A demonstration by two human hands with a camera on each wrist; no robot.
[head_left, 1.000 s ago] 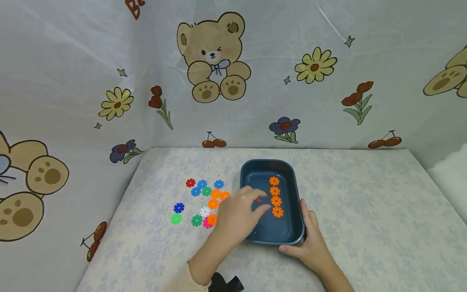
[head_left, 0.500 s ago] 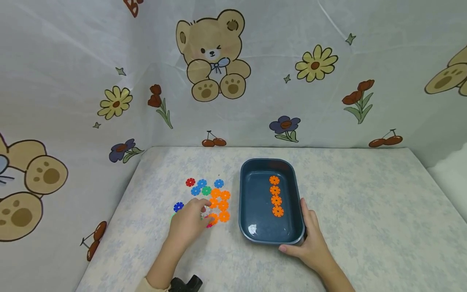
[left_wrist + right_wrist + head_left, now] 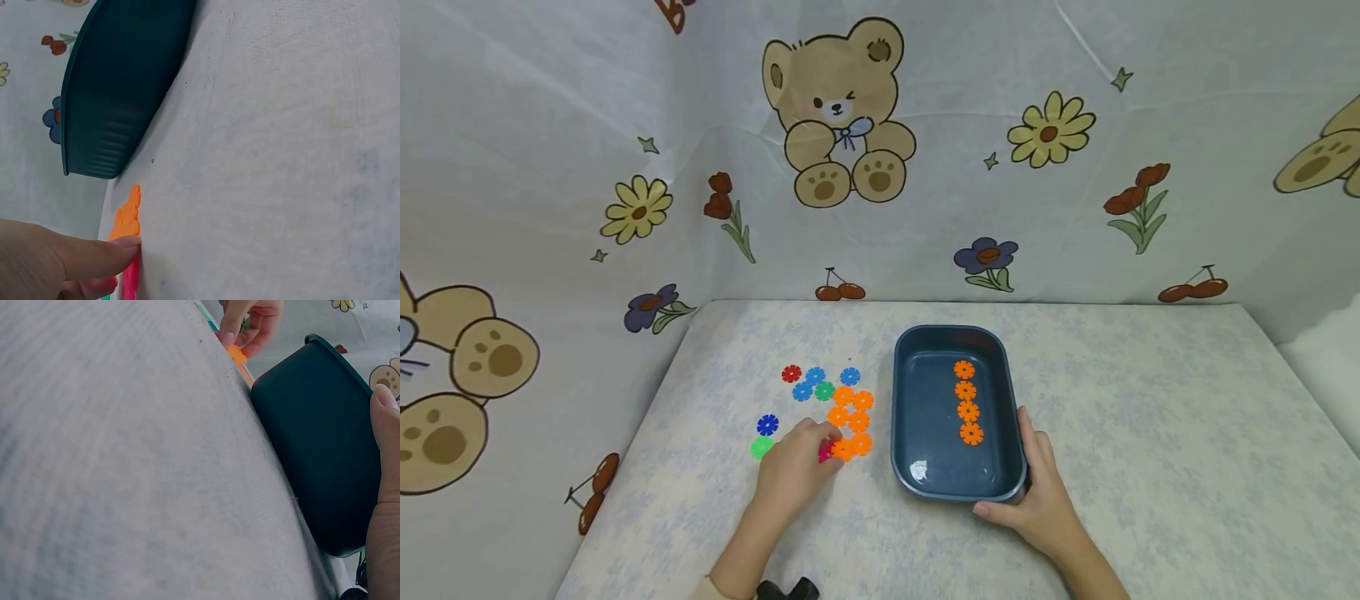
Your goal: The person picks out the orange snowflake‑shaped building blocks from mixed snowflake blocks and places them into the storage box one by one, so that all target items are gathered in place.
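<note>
My left hand (image 3: 797, 462) pinches an orange interlocking disc (image 3: 843, 451) between thumb and fingers, at the near edge of a group of discs. In the left wrist view its thumb presses on the orange disc (image 3: 127, 219), with a pink disc (image 3: 130, 278) just under it. A dark blue rectangular tray (image 3: 904, 492) stands to the right. Inside it, several orange discs (image 3: 967, 411) lie in a lengthwise row. My right hand (image 3: 1037, 500) grips the tray's near right corner, fingers along the outer side and thumb at the front.
More orange discs (image 3: 859, 422) lie between my left hand and the tray. Farther back are a red disc (image 3: 792, 373), blue discs (image 3: 815, 377) and a green disc (image 3: 824, 391). A light green disc (image 3: 762, 447) sits left. A printed cloth (image 3: 925, 250) rises behind the table.
My left hand has gone from over the tray leftward to the loose discs, and its fingers have closed on an orange one there. My right hand stays at the tray corner.
</note>
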